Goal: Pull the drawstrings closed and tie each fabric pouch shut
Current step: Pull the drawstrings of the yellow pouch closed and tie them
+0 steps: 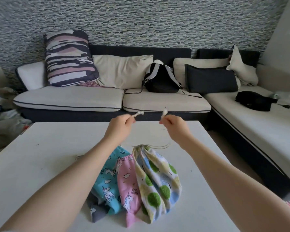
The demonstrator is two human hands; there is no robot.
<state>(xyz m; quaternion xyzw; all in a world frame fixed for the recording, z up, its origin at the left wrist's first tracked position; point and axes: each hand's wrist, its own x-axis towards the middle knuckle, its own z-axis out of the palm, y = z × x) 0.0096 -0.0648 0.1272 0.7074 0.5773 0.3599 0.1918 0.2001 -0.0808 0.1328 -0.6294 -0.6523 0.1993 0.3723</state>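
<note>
**Both hands up on the cord ends, tree-print pouch cinched**

So from my head cam: my left hand (122,122) and right hand (173,122) are both raised over the far half of the white bench (40,164), well apart from each other. Left fingers are curled tight, pinching a knotted cord end (139,113) that sticks out toward 2 o'clock. Right fingers are clamped on the other cord end (164,112), which pokes up toward 11 o'clock.

The tree-print pouch (157,181) lies on the bench at about 6 o'clock from my hands, its mouth gathered shut at the far end, with pale drawstrings (159,146) trailing off to 3 o'clock and vanishing behind my right forearm. Can't tell how they run up to the hands.

Touching it at 9 o'clock is a pink unicorn pouch (127,185), partly tucked under it, then a blue unicorn pouch (107,181) beside that, and a grey pouch (95,213) peeking out at the near-left corner of the pile.

At 12 o'clock past the bench there's a sofa (70,97) with a black backpack (161,79) and a striped cushion (69,59).
</note>
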